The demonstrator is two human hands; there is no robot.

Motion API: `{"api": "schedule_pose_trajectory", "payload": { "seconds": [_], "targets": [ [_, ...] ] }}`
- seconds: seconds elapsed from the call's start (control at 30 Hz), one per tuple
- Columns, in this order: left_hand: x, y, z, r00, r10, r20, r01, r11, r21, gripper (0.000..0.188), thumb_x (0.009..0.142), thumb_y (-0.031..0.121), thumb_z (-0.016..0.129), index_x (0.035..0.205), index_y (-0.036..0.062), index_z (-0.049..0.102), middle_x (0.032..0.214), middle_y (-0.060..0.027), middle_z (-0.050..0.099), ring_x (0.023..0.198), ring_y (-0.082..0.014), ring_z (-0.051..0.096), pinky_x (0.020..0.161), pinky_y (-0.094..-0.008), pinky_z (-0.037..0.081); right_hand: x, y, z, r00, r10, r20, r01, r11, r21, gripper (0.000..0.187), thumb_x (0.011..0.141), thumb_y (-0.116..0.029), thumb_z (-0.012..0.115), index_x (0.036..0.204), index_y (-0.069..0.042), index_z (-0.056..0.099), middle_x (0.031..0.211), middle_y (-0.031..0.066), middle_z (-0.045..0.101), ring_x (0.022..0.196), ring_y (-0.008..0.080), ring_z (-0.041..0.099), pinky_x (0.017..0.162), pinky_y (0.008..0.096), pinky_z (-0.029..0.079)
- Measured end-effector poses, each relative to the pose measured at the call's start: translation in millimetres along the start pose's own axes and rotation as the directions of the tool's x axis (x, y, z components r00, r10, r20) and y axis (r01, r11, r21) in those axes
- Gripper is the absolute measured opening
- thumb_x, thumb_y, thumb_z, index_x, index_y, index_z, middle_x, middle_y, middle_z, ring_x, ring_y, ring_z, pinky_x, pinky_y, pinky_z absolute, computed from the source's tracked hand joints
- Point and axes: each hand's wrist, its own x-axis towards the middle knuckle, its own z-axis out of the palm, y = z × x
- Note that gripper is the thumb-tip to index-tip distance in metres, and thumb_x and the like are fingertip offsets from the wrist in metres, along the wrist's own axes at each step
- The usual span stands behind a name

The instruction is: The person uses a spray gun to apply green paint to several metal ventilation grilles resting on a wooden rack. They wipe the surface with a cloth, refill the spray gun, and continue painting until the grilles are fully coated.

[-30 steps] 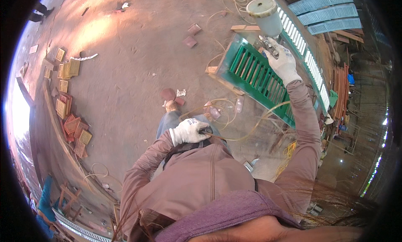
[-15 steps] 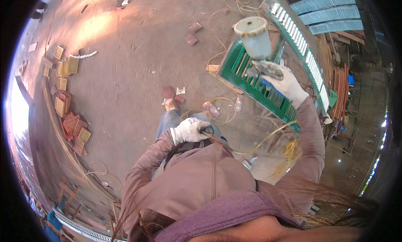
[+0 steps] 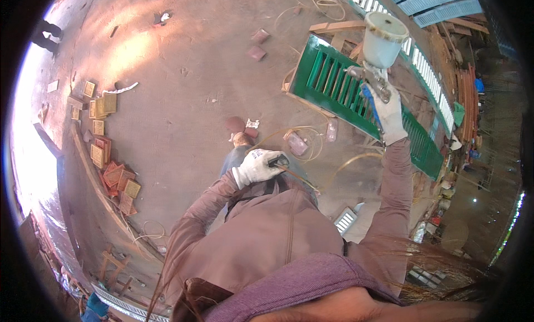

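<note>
In my white-gloved right hand (image 3: pixel 387 113) is a metal spray gun (image 3: pixel 371 80), held by its grip with the fingers wrapped round it. A whitish paint cup (image 3: pixel 384 46) with a stained lid stands on top of the gun. The gun is over a green louvered shutter (image 3: pixel 303 71), which lies raised off the floor and slants away to the right. My gloved left hand (image 3: pixel 258 167), at my waist, closes round a hose (image 3: pixel 299 178) with a dark piece at its end. Where the hose runs beyond my body is partly hidden.
Behind the gun stands another louvered shutter (image 3: pixel 436 99), with pale blue shutters (image 3: pixel 445 7) at the far right. Yellow and red square tiles (image 3: pixel 103 149) pile up at left. Looped hose (image 3: pixel 320 152) and wrapped packets (image 3: pixel 297 144) lie on the floor near my feet.
The spray gun and its cup have moved right over the green shutter, and my right forearm has straightened. My left hand keeps its hold at my waist. The view has shifted slightly.
</note>
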Motion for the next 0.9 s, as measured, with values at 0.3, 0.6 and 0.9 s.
{"api": "schedule_pose_trajectory", "payload": {
  "seconds": [0.3, 0.6, 0.9],
  "targets": [
    [-0.6, 10.7, 47.9, 1.0, 0.012, 0.012, -0.013, 0.999, 0.047, 0.019, 0.079, 0.018, 0.071, 0.094, 0.0099, 0.066, 0.085, -0.0097, 0.069, 0.078, -0.0287, 0.068, 0.067, -0.0366, 0.052, -97.6, 47.5, 41.4, 0.999, -0.037, 0.026, 0.026, 0.939, 0.342, 0.043, 0.09, -0.01, 0.066, 0.131, -0.005, 0.056, 0.127, 0.006, 0.063, 0.112, 0.014, 0.06, 0.096, 0.0291, 0.046],
    [-27.3, 17.9, 123.3, 0.994, -0.085, 0.062, 0.077, 0.99, 0.116, 0.02, 0.078, 0.008, 0.072, 0.097, 0.0037, 0.068, 0.088, -0.0089, 0.07, 0.081, -0.021, 0.067, 0.072, -0.0319, 0.053, -182.2, 150.6, 19.3, 0.907, 0.282, -0.313, -0.036, 0.791, 0.611, 0.034, 0.089, -0.01, 0.067, 0.122, -0.002, 0.063, 0.096, -0.0023, 0.066, 0.071, 0.0031, 0.057, 0.06, 0.0199, 0.046],
    [-45.0, 34.5, 181.6, 0.976, -0.201, 0.08, 0.189, 0.972, 0.138, 0.022, 0.077, 0.011, 0.071, 0.097, 0.0057, 0.067, 0.086, -0.0087, 0.07, 0.078, -0.0222, 0.068, 0.07, -0.0325, 0.053, -302.2, 280.0, -64.9, 0.609, 0.487, -0.626, -0.046, 0.81, 0.585, 0.028, 0.089, -0.005, 0.066, 0.117, 0.002, 0.065, 0.101, 0.001, 0.066, 0.075, 0.0035, 0.055, 0.063, 0.0211, 0.046]
  ]
}}
